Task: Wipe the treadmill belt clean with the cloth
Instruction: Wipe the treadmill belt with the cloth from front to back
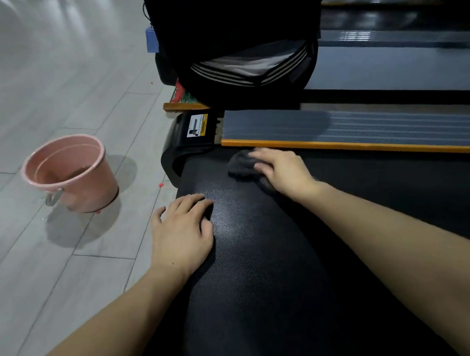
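The right hand's fingers (258, 158) lie flat, pressing a dark cloth (242, 164) onto the treadmill belt (254, 262) at about one o'clock, just beside the orange-edged side rail (368, 129). The left hand (182, 229), fingers spread and holding nothing, braces on the belt's edge at nine o'clock. The cloth looks soft, light and bunchy, probably best pinned under the palm; the textured belt should grip it. A pink bucket (72, 174) stands on the floor at ten o'clock.
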The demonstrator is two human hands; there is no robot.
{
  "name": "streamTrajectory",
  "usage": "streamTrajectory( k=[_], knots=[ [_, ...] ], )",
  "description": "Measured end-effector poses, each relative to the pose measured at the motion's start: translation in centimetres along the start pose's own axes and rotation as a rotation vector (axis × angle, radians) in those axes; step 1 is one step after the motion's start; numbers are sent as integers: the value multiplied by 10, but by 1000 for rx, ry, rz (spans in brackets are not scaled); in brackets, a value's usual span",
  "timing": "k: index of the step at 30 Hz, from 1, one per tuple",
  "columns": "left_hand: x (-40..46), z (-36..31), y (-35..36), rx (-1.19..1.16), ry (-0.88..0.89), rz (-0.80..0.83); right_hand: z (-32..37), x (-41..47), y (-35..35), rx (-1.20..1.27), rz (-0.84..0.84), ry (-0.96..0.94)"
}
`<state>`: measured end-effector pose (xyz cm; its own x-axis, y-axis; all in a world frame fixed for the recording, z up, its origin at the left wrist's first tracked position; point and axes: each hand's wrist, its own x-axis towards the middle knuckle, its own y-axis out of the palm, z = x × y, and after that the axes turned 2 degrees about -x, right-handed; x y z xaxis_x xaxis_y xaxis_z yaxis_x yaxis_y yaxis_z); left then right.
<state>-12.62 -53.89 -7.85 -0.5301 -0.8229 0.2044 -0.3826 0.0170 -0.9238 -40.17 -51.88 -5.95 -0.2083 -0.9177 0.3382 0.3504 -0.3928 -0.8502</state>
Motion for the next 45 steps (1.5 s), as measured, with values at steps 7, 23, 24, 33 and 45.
streamTrajectory(
  k=[7,23,24,33,45],
  knots=[
    [-1,2,-1,-58,-31,-37,38,-71,1,57,-3,-83],
    [-44,55,-60,71,230,394,81,-44,26,21,10,-125],
    [-45,56,-63,94,269,406,90,-68,25,70,55,-193],
    [-81,76,-76,62,320,269,92,12,41,-65,48,-49],
    [-80,107,-99,96,224,133,138,-99,33,138,196,-400]
  ],
)
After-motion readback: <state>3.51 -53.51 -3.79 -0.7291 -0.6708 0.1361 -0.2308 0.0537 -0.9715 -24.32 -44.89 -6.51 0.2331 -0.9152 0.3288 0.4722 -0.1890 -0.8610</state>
